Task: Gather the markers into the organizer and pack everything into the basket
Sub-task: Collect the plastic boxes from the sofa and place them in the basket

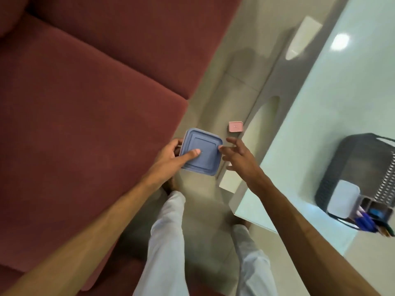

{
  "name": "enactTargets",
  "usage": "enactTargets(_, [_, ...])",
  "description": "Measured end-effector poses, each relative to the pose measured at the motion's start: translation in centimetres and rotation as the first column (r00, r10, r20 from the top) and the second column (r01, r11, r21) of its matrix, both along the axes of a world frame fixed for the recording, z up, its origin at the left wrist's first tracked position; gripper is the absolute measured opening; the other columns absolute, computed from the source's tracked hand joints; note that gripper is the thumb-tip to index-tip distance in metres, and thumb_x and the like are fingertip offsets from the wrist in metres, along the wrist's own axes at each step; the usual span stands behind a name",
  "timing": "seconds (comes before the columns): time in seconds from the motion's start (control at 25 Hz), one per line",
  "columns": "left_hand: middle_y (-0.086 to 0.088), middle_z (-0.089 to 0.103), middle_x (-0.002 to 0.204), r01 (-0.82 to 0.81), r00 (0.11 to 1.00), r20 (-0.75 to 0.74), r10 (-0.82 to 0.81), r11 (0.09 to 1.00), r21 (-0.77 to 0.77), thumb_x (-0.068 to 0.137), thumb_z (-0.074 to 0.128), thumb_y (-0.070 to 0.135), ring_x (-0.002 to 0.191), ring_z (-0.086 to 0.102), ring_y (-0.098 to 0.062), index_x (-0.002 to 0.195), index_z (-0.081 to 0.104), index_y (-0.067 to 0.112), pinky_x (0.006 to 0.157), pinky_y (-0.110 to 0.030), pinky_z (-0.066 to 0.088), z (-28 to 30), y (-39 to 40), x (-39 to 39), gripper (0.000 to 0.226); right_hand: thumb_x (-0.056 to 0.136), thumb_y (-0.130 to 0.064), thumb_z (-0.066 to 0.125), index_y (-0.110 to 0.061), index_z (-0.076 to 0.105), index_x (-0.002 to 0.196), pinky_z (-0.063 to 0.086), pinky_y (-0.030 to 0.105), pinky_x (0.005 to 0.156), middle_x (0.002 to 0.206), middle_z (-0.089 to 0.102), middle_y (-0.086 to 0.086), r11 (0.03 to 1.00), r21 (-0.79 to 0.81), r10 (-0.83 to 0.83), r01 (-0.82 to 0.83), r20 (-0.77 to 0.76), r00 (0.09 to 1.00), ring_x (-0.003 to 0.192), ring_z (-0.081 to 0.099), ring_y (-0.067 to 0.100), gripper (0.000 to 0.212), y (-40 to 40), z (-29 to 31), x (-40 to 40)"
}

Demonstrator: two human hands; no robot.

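Pale trousers (pixel 171 242) and two bare forearms fill the foreground as a person stands between a maroon sofa (pixel 85 92) and a glossy white bench (pixel 320 103). Their left hand (pixel 168 155) clasps a square container with a blue lid (pixel 201 151), thumb pressed flat on top, fingers curled under its far edge; it hangs over the tiled floor (pixel 213 92), not yet packed. Their right hand (pixel 239 159) is released, fingers spread, fingertips just beside the lid's right corner and gripping nothing. A small pink box (pixel 235 126) lies on the floor near the bench's edge, also outside the basket. On the bench well to the right, a dark woven basket (pixel 346 165) already carries a desk organizer (pixel 363 208) with blue markers (pixel 366 224) poking out. Judged from this, the gathering of markers looks largely finished; the blue-lidded container and probably the pink box remain to go in.
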State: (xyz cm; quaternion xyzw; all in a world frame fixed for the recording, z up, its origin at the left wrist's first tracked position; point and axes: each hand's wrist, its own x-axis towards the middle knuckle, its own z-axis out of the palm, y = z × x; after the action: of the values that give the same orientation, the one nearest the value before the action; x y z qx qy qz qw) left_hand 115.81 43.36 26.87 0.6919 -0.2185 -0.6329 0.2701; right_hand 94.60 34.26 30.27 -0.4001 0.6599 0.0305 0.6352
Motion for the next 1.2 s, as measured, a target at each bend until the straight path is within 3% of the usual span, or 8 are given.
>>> enactTargets(0.12, [0.015,0.078,0.108,0.052,0.997,-0.046,-0.053,0.998,-0.033,0.076,0.085,0.059,0.099,0.076,-0.006,0.121,0.067,0.029,0.073,-0.020,0.060,0.6,-2.2,-8.4,0.057,0.110,-0.033,0.052,-0.018,0.052,0.144,0.063,0.042,0.092,0.135,0.065,0.008,0.969,-0.038,-0.234,0.242,0.156,0.960,0.121,0.067,0.028,0.037,0.6,0.7,-8.0])
enactTargets(0.24, [0.014,0.078,0.110,0.149,0.985,-0.080,-0.152,0.988,-0.043,0.069,0.083,0.072,0.100,0.076,-0.008,0.120,0.067,0.032,0.076,-0.026,0.063,1.1,-2.9,-17.2,0.067,0.111,-0.029,0.050,-0.021,0.053,0.141,0.065,0.038,0.085,0.125,0.067,0.008,0.935,-0.105,-0.314,0.339,0.200,0.928,0.117,0.069,0.028,0.031,1.6,1.6,-17.8])
enactTargets(0.4, [0.012,0.079,0.110,0.261,0.956,-0.118,-0.268,0.963,-0.072,0.079,0.074,0.074,0.101,0.076,-0.011,0.119,0.068,0.039,0.085,-0.037,0.061,1.7,-3.6,-29.6,0.053,0.111,-0.027,0.049,-0.037,0.050,0.145,0.065,0.036,0.080,0.120,0.068,0.001,0.890,-0.217,-0.368,0.400,0.175,0.913,0.111,0.072,0.019,0.035,2.2,3.2,-34.1])
enactTargets(0.52, [0.010,0.080,0.112,0.223,0.971,-0.083,-0.226,0.974,-0.034,0.090,0.070,0.061,0.101,0.077,-0.011,0.116,0.071,0.036,0.094,-0.042,0.059,0.6,-4.4,-36.3,0.036,0.112,-0.019,0.046,-0.033,0.052,0.144,0.064,0.032,0.075,0.127,0.067,-0.002,0.806,-0.295,-0.485,0.512,0.166,0.859,0.109,0.073,0.015,0.035,0.6,3.5,-45.3])
enactTargets(0.64, [0.011,0.080,0.109,0.206,0.978,-0.052,-0.204,0.978,0.023,0.092,0.069,0.055,0.098,0.077,-0.009,0.117,0.071,0.032,0.096,-0.042,0.059,0.0,-4.7,-40.7,0.034,0.108,-0.011,0.044,-0.029,0.054,0.140,0.067,0.042,0.075,0.123,0.063,-0.007,0.759,-0.418,-0.539,0.499,0.025,0.842,0.111,0.070,0.019,0.039,-1.5,1.8,-52.9])
enactTargets(0.88, [0.012,0.080,0.106,0.311,0.949,0.043,-0.314,0.948,0.067,0.099,0.066,0.049,0.094,0.078,-0.009,0.116,0.070,0.032,0.090,-0.038,0.060,0.4,-3.8,-41.9,0.025,0.097,0.000,0.042,-0.022,0.058,0.140,0.059,0.056,0.096,0.135,0.064,0.006,0.840,-0.484,-0.395,0.245,-0.235,0.888,0.121,0.065,0.030,0.051,-4.6,-3.7,-57.1])
enactTargets(1.08, [0.006,0.081,0.104,0.257,0.954,0.127,-0.271,0.959,0.118,0.103,0.063,0.040,0.096,0.078,-0.016,0.122,0.070,0.023,0.086,-0.036,0.060,1.4,-2.2,-38.1,0.026,0.101,-0.002,0.045,-0.014,0.057,0.142,0.058,0.046,0.101,0.135,0.063,0.011,0.802,-0.540,-0.439,0.254,-0.246,0.864,0.122,0.063,0.029,0.044,-6.2,-6.8,-55.2])
enactTargets(1.2, [0.002,0.079,0.110,0.194,0.963,0.162,-0.213,0.972,0.131,0.104,0.062,0.040,0.101,0.076,-0.019,0.124,0.070,0.020,0.085,-0.035,0.059,2.0,-1.0,-36.3,0.029,0.104,-0.001,0.046,-0.010,0.053,0.146,0.054,0.032,0.101,0.140,0.063,0.011,0.864,-0.477,-0.328,0.161,-0.292,0.898,0.127,0.062,0.027,0.044,-6.5,-7.5,-54.5])
